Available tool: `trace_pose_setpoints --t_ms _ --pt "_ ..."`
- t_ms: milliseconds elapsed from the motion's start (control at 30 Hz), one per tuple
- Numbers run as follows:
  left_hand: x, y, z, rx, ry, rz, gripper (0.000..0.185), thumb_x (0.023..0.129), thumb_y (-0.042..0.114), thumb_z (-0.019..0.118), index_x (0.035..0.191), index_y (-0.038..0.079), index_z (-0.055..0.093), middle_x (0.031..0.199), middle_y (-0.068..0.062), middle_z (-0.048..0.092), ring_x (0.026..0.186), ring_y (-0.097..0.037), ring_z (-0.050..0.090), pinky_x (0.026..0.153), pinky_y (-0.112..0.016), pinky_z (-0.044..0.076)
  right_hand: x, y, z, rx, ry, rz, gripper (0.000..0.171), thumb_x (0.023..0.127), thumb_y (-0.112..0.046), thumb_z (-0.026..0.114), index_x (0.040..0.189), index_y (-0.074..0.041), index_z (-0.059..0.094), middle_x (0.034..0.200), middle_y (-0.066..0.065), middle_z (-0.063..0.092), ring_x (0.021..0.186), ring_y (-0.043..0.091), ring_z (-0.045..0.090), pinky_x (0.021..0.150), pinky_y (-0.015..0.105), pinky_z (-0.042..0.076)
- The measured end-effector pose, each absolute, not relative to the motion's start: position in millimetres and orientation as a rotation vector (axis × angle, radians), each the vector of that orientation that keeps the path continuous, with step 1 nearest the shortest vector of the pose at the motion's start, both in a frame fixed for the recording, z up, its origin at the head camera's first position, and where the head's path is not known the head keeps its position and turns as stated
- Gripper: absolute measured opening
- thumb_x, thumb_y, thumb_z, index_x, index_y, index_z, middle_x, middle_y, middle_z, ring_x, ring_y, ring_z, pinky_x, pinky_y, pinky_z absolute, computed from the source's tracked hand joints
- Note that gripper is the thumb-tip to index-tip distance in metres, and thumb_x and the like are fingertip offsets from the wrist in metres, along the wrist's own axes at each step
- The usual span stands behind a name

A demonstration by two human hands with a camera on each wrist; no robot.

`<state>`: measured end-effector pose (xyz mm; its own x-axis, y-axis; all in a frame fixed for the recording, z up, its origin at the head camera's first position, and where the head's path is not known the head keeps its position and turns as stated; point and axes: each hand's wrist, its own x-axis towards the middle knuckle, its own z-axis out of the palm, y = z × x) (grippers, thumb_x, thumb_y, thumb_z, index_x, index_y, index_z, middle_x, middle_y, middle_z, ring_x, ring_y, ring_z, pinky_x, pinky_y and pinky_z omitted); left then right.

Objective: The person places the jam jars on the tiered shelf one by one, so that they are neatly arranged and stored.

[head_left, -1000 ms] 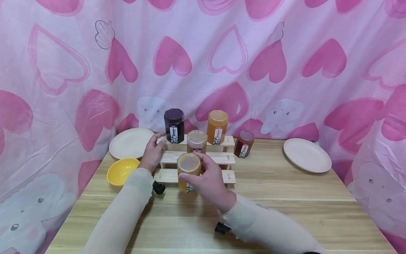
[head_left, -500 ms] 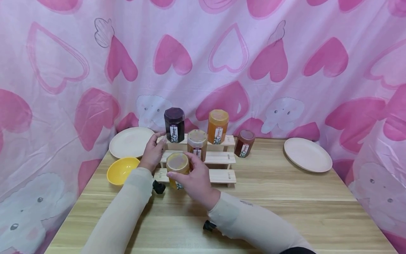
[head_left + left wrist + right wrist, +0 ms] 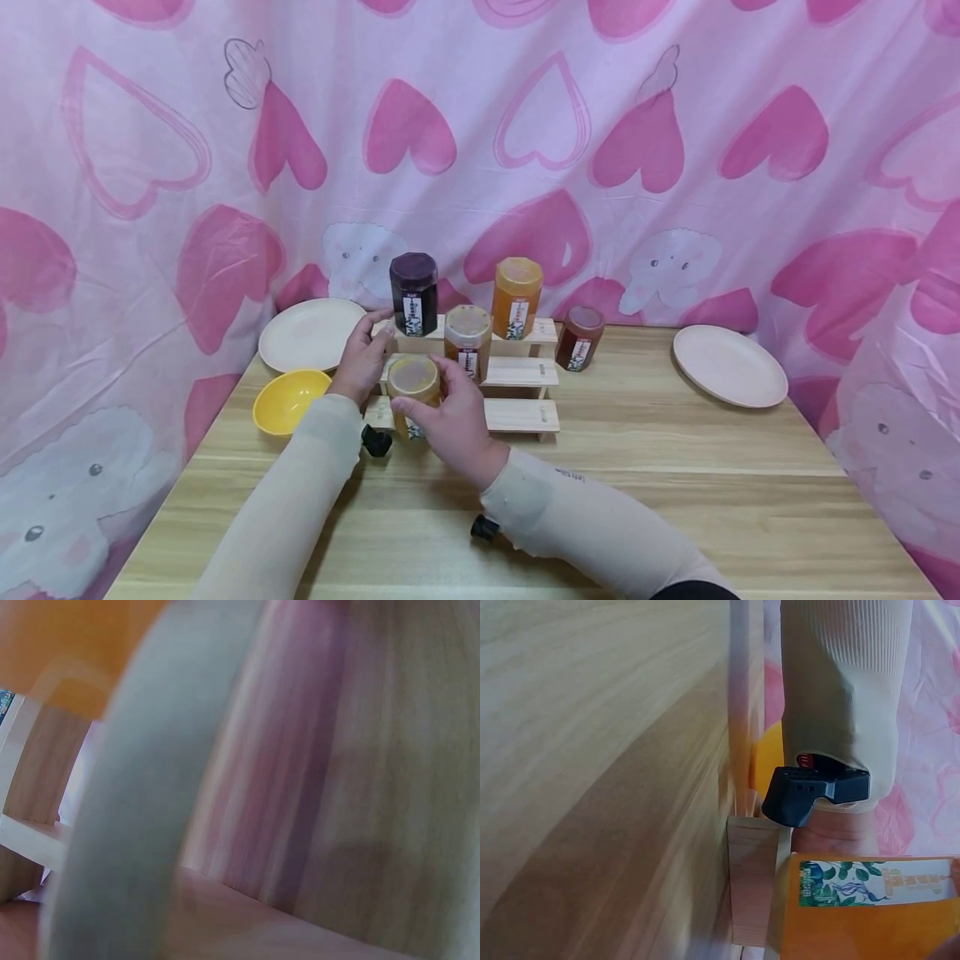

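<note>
My right hand (image 3: 457,421) grips a jar of orange-yellow preserve (image 3: 411,396), its pale label showing in the right wrist view. The jar is upright at the left end of the stepped wooden stand's (image 3: 521,414) lowest tier; whether its base touches the plank I cannot tell. With thumb and fingers, my left hand (image 3: 362,358) holds the stand's upper left end, beside a dark purple jar (image 3: 413,296) on the top tier. An orange jar (image 3: 517,298) shares that tier. On the middle tier stands an amber jar (image 3: 468,342), partly hidden by my right hand.
A dark red jar (image 3: 580,338) stands on the table right of the stand. The yellow bowl (image 3: 288,402) and a cream plate (image 3: 307,333) lie left, close to my left forearm. Another cream plate (image 3: 729,367) is at the far right. A pink heart-print curtain (image 3: 480,125) surrounds the table.
My right hand has carried the orange-yellow jar leftward and slightly back, from before the stand's middle to its left end. My left hand stays at the stand.
</note>
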<state>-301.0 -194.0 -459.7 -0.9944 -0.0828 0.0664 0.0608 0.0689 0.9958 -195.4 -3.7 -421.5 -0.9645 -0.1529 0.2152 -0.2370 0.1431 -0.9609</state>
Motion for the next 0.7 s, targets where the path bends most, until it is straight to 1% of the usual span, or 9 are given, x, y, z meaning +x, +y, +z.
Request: trace_pose_setpoints --t_ms 133,267,333,400,500,600,700 --pt "-300.2 -193.5 -457.5 0.059 -2.23 -2.086 0.046 0.113 0.038 0.048 0.157 0.025 0.045 0.162 -0.006 0.043 0.134 -0.03 0.049 0.111 -0.043 0.044 -197.3 -5.3 -420.9 0.391 -2.33 1.958 0.072 0.083 -0.025 0.093 0.143 -0.012 0.056 0.131 0.002 0.067 0.119 0.017 0.066 0.107 0.042 0.053" --pt "-298.8 -193.4 -453.1 0.095 -2.23 -2.129 0.046 0.113 0.035 0.047 0.159 0.025 0.044 0.152 -0.012 0.049 0.129 -0.033 0.053 0.096 -0.029 0.051 -198.6 -8.1 -419.3 0.357 -2.335 1.931 0.071 0.082 -0.026 0.094 0.14 -0.011 0.057 0.129 0.004 0.068 0.116 0.018 0.067 0.104 0.044 0.055" --pt "-298.0 -193.0 -450.2 0.107 -2.223 -2.159 0.047 0.114 0.032 0.046 0.16 0.024 0.042 0.145 -0.015 0.052 0.129 -0.037 0.054 0.09 -0.024 0.053 -199.0 -9.6 -418.6 0.347 -2.33 1.932 0.069 0.081 -0.024 0.094 0.139 -0.01 0.057 0.128 0.006 0.069 0.115 0.02 0.067 0.104 0.045 0.056" --pt "-296.9 -192.4 -447.0 0.116 -2.212 -2.188 0.047 0.114 0.029 0.046 0.16 0.022 0.042 0.138 -0.017 0.055 0.128 -0.042 0.054 0.085 -0.022 0.054 -199.3 -10.8 -417.9 0.339 -2.334 1.931 0.069 0.081 -0.023 0.095 0.138 -0.011 0.058 0.128 0.006 0.069 0.115 0.02 0.067 0.104 0.045 0.056" --pt "-295.3 -191.8 -443.6 0.118 -2.211 -2.194 0.047 0.114 0.028 0.046 0.16 0.021 0.042 0.135 -0.016 0.056 0.128 -0.044 0.054 0.083 -0.022 0.055 -199.6 -11.4 -417.1 0.329 -2.354 1.919 0.069 0.081 -0.025 0.094 0.138 -0.012 0.058 0.128 0.004 0.068 0.116 0.019 0.067 0.104 0.044 0.055" --pt "-294.5 -191.6 -443.9 0.108 -2.225 -2.172 0.047 0.114 0.031 0.046 0.16 0.023 0.042 0.133 -0.012 0.056 0.124 -0.038 0.056 0.084 -0.022 0.054 -198.7 -9.1 -416.1 0.318 -2.383 1.92 0.074 0.081 -0.028 0.094 0.143 -0.012 0.057 0.131 0.004 0.068 0.119 0.019 0.066 0.106 0.045 0.054" --pt "-294.8 -191.8 -447.4 0.097 -2.238 -2.135 0.046 0.114 0.034 0.046 0.159 0.025 0.043 0.129 -0.011 0.056 0.113 -0.028 0.058 0.084 -0.022 0.054 -195.9 -3.6 -414.4 0.315 -2.403 1.952 0.082 0.081 -0.031 0.094 0.149 -0.013 0.053 0.139 0.004 0.066 0.125 0.02 0.064 0.108 0.045 0.052"
